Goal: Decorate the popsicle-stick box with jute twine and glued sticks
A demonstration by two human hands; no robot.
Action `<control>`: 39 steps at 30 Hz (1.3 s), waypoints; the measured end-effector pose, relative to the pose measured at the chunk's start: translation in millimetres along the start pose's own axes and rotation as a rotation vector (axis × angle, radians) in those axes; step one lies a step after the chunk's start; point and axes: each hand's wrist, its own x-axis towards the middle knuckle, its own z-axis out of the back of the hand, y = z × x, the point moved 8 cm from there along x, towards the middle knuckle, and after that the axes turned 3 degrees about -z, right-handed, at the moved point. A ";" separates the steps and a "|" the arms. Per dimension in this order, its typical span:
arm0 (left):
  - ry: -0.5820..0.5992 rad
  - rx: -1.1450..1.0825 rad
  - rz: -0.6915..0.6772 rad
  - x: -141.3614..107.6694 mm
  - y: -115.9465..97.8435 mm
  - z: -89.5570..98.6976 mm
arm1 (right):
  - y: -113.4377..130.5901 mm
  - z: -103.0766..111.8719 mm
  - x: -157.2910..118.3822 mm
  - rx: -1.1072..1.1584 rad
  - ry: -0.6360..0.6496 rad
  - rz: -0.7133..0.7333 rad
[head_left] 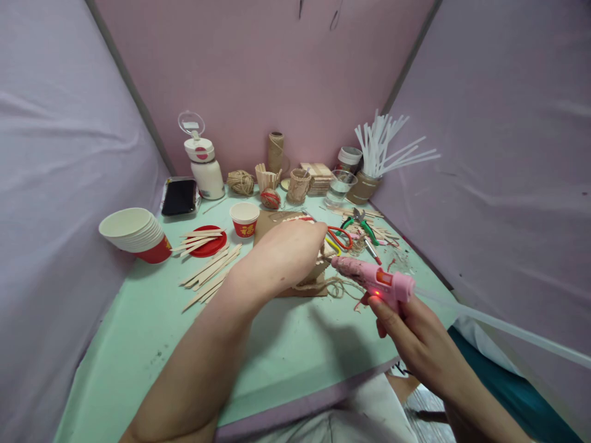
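Observation:
My right hand (399,323) is wrapped round the handle of a pink hot glue gun (376,277). A small red light glows on the gun, and a long clear glue stick (503,326) runs out of its back. The nozzle points left, close to the fingers of my left hand (300,243). That hand curls down over a small craft piece on a brown cardboard sheet (265,227); its fingertips and whatever they pinch are hidden. Pale, scalloped edges of the piece show beside the hand. Loose twine (337,286) trails off to the right below it.
Left stand stacked paper cups (133,231), a red lid (210,243) and wooden sticks (210,274). Behind are a white bottle (207,175), a twine ball (241,183) and a clear water cup (339,187). Pliers (364,227), orange-handled scissors (340,238) and scraps lie right.

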 end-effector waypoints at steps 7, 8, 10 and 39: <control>-0.011 0.004 -0.009 1.2 0.9 -1.4 | -4.3 -1.8 0.3 -0.052 0.016 -0.024; -0.012 0.004 -0.010 1.2 1.1 -1.8 | -4.0 -2.2 0.2 -0.049 0.020 -0.018; -0.013 0.004 -0.013 1.1 1.2 -2.5 | -3.3 -2.8 -0.1 -0.043 0.026 -0.003; -0.023 0.032 -0.021 -1.8 0.7 0.2 | -3.1 -3.2 -2.9 -0.077 0.021 -0.021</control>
